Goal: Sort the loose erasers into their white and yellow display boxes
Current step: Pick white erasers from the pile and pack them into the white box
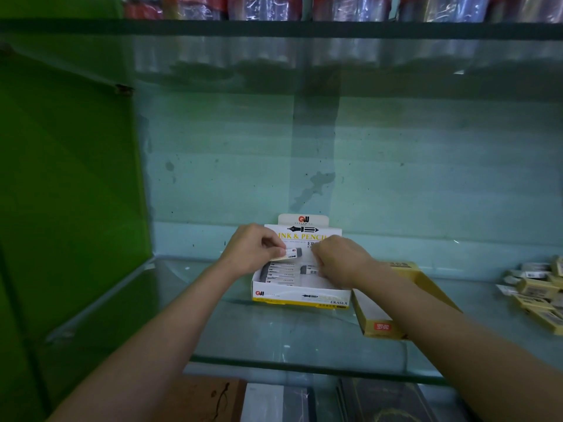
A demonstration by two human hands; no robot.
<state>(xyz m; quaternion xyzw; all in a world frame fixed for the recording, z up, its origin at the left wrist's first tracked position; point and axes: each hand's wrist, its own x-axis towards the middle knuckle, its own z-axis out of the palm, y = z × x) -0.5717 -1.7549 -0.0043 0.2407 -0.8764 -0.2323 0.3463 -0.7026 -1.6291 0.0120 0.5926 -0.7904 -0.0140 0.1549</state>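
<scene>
Left hand (254,249) pinches an eraser (292,253) over the white box (300,295) — right hand's (338,260) curled fingers hide their grip, so I cannot tell.

A glass shelf (274,339) fronts a stained pale teal wall (426,166), a green panel (67,178) at left.

The white box (300,295) reads "INK & PENCIL" on its raised lid under a red "GW" logo, and "ERASER" on its front wall. Right of it, the yellow box (384,325) bears a red label, unreadable.
</scene>
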